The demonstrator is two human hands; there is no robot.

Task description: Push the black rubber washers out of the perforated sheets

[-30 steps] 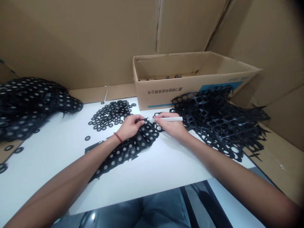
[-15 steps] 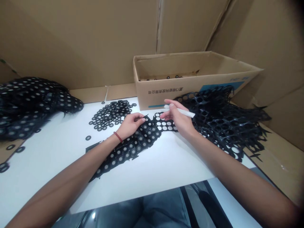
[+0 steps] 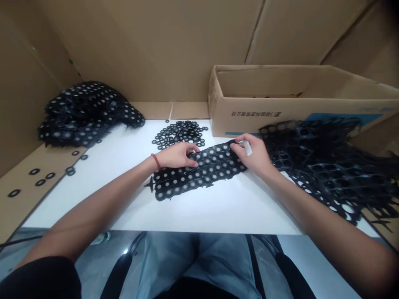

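A black sheet of joined rings (image 3: pixel 202 168) with pale round centres lies on the white table, slightly slanted. My left hand (image 3: pixel 177 157), with a red bead bracelet on its wrist, is closed on the sheet's upper edge, thumb and fingers curled over it. At the sheet's right end my right hand (image 3: pixel 255 153) pinches the corner. A short white stick (image 3: pixel 247 148), like a pen, is tucked in that same hand; part of it is hidden by the fingers. Just behind my left hand is a pile of loose black rings (image 3: pixel 181 135).
At the back left is a heap of black ring sheets (image 3: pixel 90 110). Several loose rings (image 3: pixel 40 182) lie on cardboard at the left. A cardboard box (image 3: pixel 258 112) stands at the back right, with a tangle of punched-out black webbing (image 3: pixel 327 153) before it.
My right hand has come onto the sheet's right end; before, it was over a strip of empty holes. The sheet lies more level, and the view has shifted left.
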